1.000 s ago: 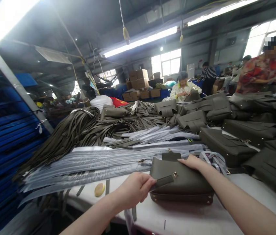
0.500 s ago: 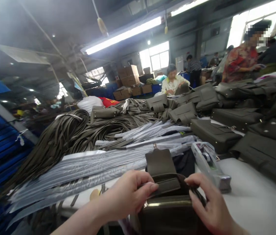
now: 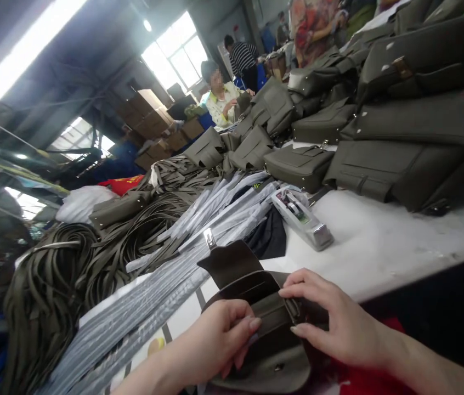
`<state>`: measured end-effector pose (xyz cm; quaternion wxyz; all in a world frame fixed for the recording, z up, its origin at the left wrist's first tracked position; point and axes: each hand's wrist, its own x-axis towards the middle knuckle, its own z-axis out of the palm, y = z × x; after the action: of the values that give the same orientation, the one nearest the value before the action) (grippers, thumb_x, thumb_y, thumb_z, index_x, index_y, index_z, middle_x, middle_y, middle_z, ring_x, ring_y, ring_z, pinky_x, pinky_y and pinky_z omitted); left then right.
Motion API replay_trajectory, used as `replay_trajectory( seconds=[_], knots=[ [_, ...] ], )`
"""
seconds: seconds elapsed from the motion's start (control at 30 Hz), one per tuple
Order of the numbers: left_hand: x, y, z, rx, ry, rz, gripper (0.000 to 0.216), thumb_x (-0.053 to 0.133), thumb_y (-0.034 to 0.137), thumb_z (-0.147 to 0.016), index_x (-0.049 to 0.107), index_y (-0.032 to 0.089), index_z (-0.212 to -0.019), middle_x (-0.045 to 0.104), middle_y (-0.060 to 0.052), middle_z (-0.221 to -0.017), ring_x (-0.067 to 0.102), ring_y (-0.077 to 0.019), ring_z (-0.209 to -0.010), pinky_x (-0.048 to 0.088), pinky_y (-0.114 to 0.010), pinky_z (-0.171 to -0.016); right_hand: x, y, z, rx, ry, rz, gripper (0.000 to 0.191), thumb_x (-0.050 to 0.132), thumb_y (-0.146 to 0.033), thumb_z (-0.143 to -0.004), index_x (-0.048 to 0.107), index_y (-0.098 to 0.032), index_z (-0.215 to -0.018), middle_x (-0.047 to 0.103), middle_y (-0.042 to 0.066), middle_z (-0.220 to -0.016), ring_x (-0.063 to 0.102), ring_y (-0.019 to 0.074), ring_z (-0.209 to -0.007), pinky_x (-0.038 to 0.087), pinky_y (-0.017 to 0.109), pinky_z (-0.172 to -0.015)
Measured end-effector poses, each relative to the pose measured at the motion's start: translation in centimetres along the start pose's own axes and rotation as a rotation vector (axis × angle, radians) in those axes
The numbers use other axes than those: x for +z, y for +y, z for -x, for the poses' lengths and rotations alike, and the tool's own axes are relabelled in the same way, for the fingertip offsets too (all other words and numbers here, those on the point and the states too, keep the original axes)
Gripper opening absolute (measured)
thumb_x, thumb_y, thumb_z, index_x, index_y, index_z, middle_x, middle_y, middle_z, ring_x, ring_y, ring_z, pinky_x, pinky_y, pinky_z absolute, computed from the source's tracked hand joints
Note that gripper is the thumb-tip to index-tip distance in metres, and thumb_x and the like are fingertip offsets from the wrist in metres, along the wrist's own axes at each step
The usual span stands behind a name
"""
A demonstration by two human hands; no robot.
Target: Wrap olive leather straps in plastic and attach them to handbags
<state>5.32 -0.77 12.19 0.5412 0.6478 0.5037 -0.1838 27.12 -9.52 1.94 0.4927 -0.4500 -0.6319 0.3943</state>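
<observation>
A dark olive bag (image 3: 275, 365) is close in front of me, its flap (image 3: 236, 263) raised and a metal clasp (image 3: 209, 238) at the flap's tip. My left hand (image 3: 232, 334) pinches the left side of the bag near its mouth, thumb and fingers pressed together. On the right side, my right hand (image 3: 322, 312) grips the bag's edge between thumb and fingers, beside a small metal fitting. The inside of the bag is mostly hidden. Just beyond it, a clear-wrapped tape dispenser (image 3: 304, 216) lies on the white table surface (image 3: 363, 241).
Many plastic-wrapped strips (image 3: 133, 312) and bundled olive straps (image 3: 46, 285) cover the left. Finished-looking olive bags (image 3: 413, 126) are heaped at right. A co-worker in a light shirt (image 3: 224, 101) sits beyond the pile; others stand farther back. The table's front edge (image 3: 413, 277) runs at right.
My view has turned right and tilted. The bag now faces up more, showing its inner pocket edge and lower front. Both hands still hold it.
</observation>
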Motion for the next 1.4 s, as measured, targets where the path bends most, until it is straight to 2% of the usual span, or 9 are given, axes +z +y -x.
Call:
replay_trajectory(
  seconds=[0.13,0.27,0.4,0.5,0.6,0.7,0.97,1.2,1.4],
  knots=[
    [0.5,0.8,-0.1,-0.022,-0.075,0.171,0.057,0.054,0.077,-0.077,0.044,0.021,-0.083,0.058,0.004,-0.059,0.049,-0.0064,-0.041,0.034,-0.016,-0.041,-0.3,0.6,0.1,0.037,0.006,-0.029,0.032,0.065,-0.01,-0.077,0.064,-0.02,-0.107,0.063,0.006,-0.106,0.06,0.0205,-0.102,0.05,0.033,-0.091],
    [0.9,1.4,-0.9,-0.04,-0.144,0.255,0.053,0.062,0.069,-0.076,0.045,0.021,-0.091,0.059,0.005,-0.061,0.049,-0.007,-0.041,0.035,-0.016,-0.041,-0.3,1.1,0.0,0.039,-0.004,-0.041,0.026,0.067,-0.01,-0.076,0.066,-0.021,-0.1,0.066,0.004,-0.1,0.061,0.0189,-0.096,0.049,0.03,-0.086],
    [0.5,2.0,-1.0,-0.009,-0.043,0.056,0.04,0.058,0.057,-0.085,0.055,0.018,-0.087,0.042,0.01,-0.052,0.033,-0.0058,-0.042,0.021,-0.017,-0.039,-0.3,1.6,0.0,0.018,-0.029,-0.052,0.027,0.068,-0.008,-0.075,0.065,-0.021,-0.099,0.066,0.002,-0.099,0.061,0.0182,-0.094,0.049,0.03,-0.085],
    [-0.1,2.6,-0.6,0.002,0.065,-0.091,0.04,0.061,0.056,-0.082,0.06,0.016,-0.08,0.041,0.009,-0.052,0.035,-0.0064,-0.045,0.023,-0.018,-0.041,-0.1,1.9,0.0,0.02,-0.052,-0.051,0.025,0.069,-0.007,-0.074,0.064,-0.021,-0.094,0.065,0.002,-0.097,0.061,0.018,-0.092,0.048,0.029,-0.082],
    [-0.1,3.2,-0.6,-0.063,0.062,-0.054,0.044,0.056,0.063,-0.081,0.054,0.019,-0.08,0.045,0.009,-0.05,0.036,-0.0064,-0.036,0.023,-0.018,-0.034,0.2,2.1,0.0,0.021,-0.06,-0.035,0.025,0.072,-0.008,-0.074,0.062,-0.021,-0.092,0.064,0.001,-0.097,0.059,0.0175,-0.091,0.047,0.028,-0.08],
    [0.6,3.7,-1.0,-0.08,0.045,-0.067,0.036,0.054,0.056,-0.083,0.051,0.02,-0.079,0.05,0.008,-0.053,0.037,-0.0061,-0.035,0.023,-0.016,-0.032,0.6,1.9,-0.1,0.022,-0.053,0.013,0.024,0.074,-0.01,-0.076,0.061,-0.02,-0.093,0.062,0.001,-0.096,0.058,0.0177,-0.092,0.046,0.029,-0.08],
    [2.2,4.6,-2.5,-0.186,0.087,-0.181,0.011,0.051,0.031,-0.087,0.052,0.022,-0.081,0.041,0.01,-0.04,0.037,-0.0095,-0.034,0.022,-0.017,-0.029,1.3,1.6,-0.1,-0.005,-0.06,0.152,0.025,0.077,-0.013,-0.078,0.061,-0.018,-0.097,0.062,0.004,-0.099,0.057,0.0223,-0.096,0.045,0.036,-0.082],
    [4.0,6.0,-3.4,-0.302,0.232,-0.258,0.015,0.047,0.018,-0.086,0.046,0.024,-0.072,0.037,0.01,-0.037,0.038,-0.011,-0.033,0.023,-0.017,-0.028,1.5,1.8,0.1,-0.012,-0.078,0.212,0.025,0.078,-0.014,-0.079,0.061,-0.018,-0.097,0.062,0.004,-0.098,0.057,0.0248,-0.096,0.047,0.04,-0.083],
    [4.7,4.8,-3.9,-0.148,0.351,-0.284,0.019,0.045,0.022,-0.09,0.045,0.023,-0.071,0.04,0.009,-0.043,0.04,-0.0104,-0.034,0.025,-0.018,-0.03,1.9,2.3,0.0,-0.018,-0.006,0.227,0.022,0.075,-0.017,-0.083,0.061,-0.017,-0.099,0.063,0.005,-0.101,0.058,0.0259,-0.098,0.049,0.044,-0.086]
  ],
)
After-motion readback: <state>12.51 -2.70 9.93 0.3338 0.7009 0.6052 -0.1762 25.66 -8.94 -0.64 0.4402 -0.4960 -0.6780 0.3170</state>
